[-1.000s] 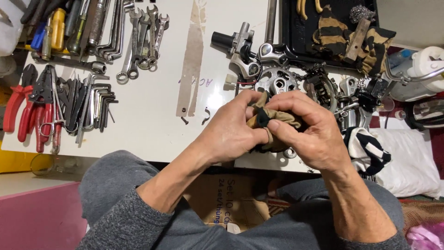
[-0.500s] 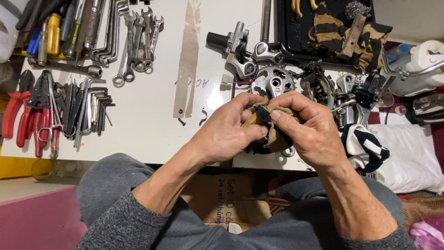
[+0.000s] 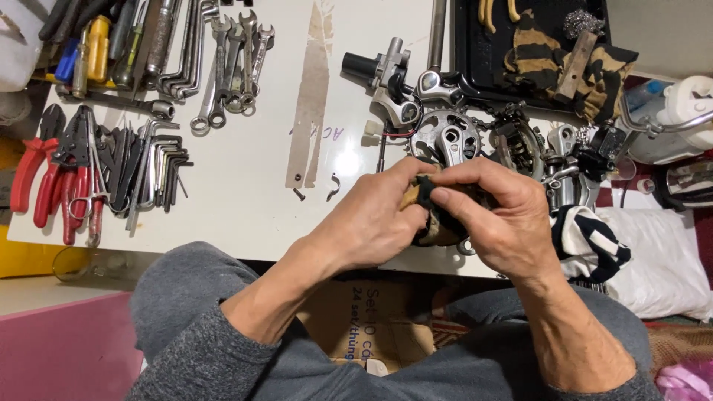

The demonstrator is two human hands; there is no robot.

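Note:
Both my hands meet at the front edge of a white table (image 3: 245, 193). My left hand (image 3: 371, 223) pinches a tan and black rag (image 3: 438, 226) wrapped round a small part that I cannot make out. My right hand (image 3: 497, 223) grips the same bundle from the right, its fingers curled over the top. Just behind the hands lies a metal bicycle crank with its toothed chainring (image 3: 445, 137).
Several wrenches (image 3: 223, 67) and hex keys (image 3: 160, 167) lie at the left, with red-handled pliers (image 3: 44, 178) at the far left. Bicycle parts (image 3: 564, 156) crowd the right. A black tray (image 3: 490, 52) holds a striped cloth (image 3: 564, 56). A cardboard box (image 3: 371, 327) sits between my knees.
My hands have shifted slightly on the rag, the fingers rolling over the bundle. The view has drifted a little; the table's things stay put.

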